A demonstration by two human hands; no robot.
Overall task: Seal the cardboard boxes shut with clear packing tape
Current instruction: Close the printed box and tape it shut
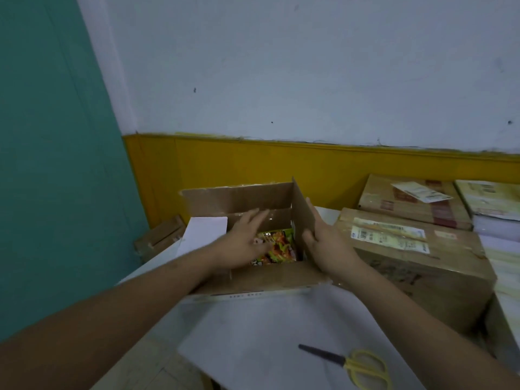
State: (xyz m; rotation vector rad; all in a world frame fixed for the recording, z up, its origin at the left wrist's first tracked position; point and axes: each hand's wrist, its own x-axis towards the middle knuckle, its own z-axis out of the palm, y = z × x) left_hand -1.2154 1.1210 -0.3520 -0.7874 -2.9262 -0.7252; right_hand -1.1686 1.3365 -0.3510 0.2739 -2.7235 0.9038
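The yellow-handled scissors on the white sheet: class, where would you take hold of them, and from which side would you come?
Grip the scissors by the yellow handle loops, coming from above on the near right. They lie flat and closed, with the dark blades pointing up-left towards the open cardboard box, so the loops are the end nearest the right hand. That is probably the safest approach, keeping fingers off the blade tips.

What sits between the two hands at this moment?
In the head view, the upright right flap of the open cardboard box stands between the left hand and right hand, with colourful packets showing below.
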